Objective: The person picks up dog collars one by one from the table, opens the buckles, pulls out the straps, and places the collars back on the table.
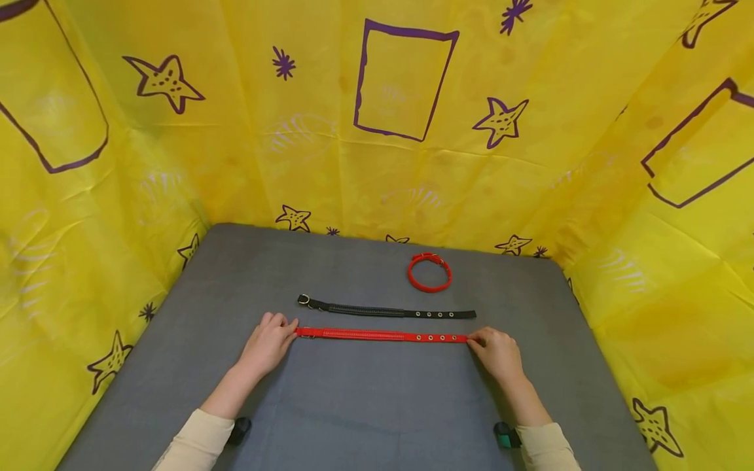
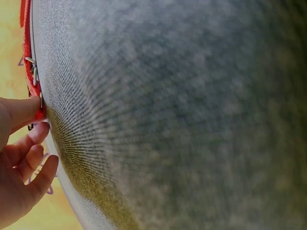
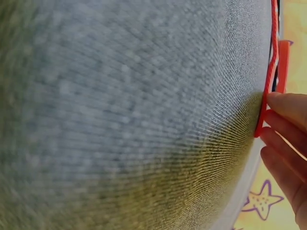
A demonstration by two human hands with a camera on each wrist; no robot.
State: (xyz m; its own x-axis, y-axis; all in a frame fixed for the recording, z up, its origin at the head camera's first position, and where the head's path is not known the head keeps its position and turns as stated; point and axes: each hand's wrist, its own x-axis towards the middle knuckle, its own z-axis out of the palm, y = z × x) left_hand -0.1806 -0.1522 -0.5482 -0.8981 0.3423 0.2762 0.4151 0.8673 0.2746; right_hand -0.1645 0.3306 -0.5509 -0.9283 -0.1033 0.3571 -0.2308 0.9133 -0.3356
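A red collar (image 1: 365, 335) with a buckle and several eyelets lies stretched straight across the grey surface. At its buckle end, my left hand (image 1: 268, 343) pinches it between thumb and fingers; the left wrist view shows this hand (image 2: 24, 158) at the metal fittings. My right hand (image 1: 498, 353) pinches the eyelet end, and the right wrist view has the fingers (image 3: 283, 120) on the red tip. Just beyond and nearly parallel lies a black collar (image 1: 366, 310), its buckle at the left. Farther back, a second red collar (image 1: 429, 289) is fastened into a ring.
The grey table (image 1: 365, 405) is bordered at the back and sides by yellow cloth (image 1: 318, 170) printed with purple stars and shapes. Dark bands sit at both wrists, near the light sleeves (image 1: 197, 441).
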